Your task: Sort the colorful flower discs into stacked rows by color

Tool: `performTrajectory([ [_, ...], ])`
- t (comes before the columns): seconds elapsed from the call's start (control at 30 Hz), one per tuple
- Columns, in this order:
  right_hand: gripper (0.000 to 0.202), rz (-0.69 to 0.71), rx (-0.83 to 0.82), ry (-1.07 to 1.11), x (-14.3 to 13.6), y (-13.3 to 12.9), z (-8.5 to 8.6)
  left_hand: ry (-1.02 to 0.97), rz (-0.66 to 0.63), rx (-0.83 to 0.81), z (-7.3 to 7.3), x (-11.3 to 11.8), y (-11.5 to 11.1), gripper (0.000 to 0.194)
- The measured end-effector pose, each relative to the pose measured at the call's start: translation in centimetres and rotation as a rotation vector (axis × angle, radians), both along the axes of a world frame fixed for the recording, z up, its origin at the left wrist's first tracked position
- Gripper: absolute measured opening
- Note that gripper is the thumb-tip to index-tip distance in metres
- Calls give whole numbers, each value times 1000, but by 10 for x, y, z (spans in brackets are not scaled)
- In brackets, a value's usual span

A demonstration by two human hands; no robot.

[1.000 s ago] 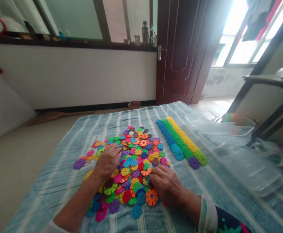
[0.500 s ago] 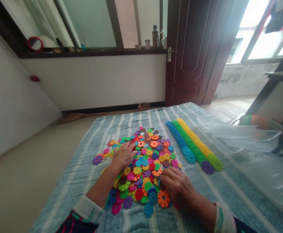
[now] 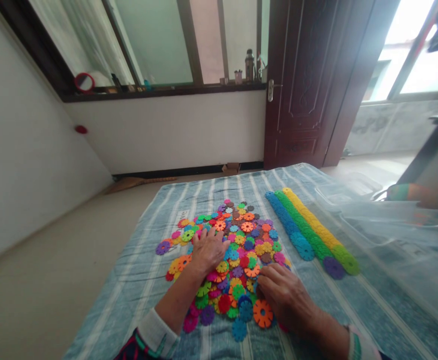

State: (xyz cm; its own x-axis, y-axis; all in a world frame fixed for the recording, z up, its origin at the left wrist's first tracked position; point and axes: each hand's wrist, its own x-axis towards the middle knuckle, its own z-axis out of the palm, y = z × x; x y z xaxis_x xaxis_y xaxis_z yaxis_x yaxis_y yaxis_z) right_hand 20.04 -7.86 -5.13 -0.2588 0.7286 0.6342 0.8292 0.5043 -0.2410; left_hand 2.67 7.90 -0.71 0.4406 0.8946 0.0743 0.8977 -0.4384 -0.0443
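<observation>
Fingers of the left hand [image 3: 208, 250] had just opened out and the hand had slid a little inward, so that an orange disc [image 3: 184, 262] at the outer left of the pile now showed. The hand lay palm down, spread and holding nothing visible, over the slotted discs [image 3: 237, 271], which were heaped on the striped cloth [image 3: 128, 310]. That shift left more loose pieces in plain reach on the left side. The right hand [image 3: 284, 292] had stayed at the pile's right edge, fingers curled in; it may have had a disc beneath the fingertips, but I couldn't tell, since the knuckles hid them. A large orange disc [image 3: 263, 313] lay just beside it. The pile's edge was ragged, with a purple disc [image 3: 163, 247] out at its far left. Bare cloth ran wide on the left, giving that arm easy room. On the right, only a strip separated the heap from the blue row [image 3: 285, 220], with the green row [image 3: 303, 227] and yellow row [image 3: 312, 220] beyond, and then clear plastic containers [image 3: 395, 215].
</observation>
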Motion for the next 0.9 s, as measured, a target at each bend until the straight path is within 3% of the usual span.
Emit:
performTrajectory([
  [0.07, 22, -5, -4, -7, 0, 1, -1, 2, 45, 21, 1, -1, -1, 38],
  [0.17, 22, -6, -20, -11, 1, 3, -1, -21, -25, 59, 3, 1, -3, 37],
  [0.37, 22, -24, -24, -31, 1, 4, 4, -24, -110, -16, 5, 7, -10, 35],
  [0.63, 21, -30, -27, -48, 1, 5, 3, -143, -191, 12, -5, -4, -22, 28],
  [0.9, 23, -7, -35, -25, 1, 4, -2, -196, -120, 19, -3, -8, -9, 30],
])
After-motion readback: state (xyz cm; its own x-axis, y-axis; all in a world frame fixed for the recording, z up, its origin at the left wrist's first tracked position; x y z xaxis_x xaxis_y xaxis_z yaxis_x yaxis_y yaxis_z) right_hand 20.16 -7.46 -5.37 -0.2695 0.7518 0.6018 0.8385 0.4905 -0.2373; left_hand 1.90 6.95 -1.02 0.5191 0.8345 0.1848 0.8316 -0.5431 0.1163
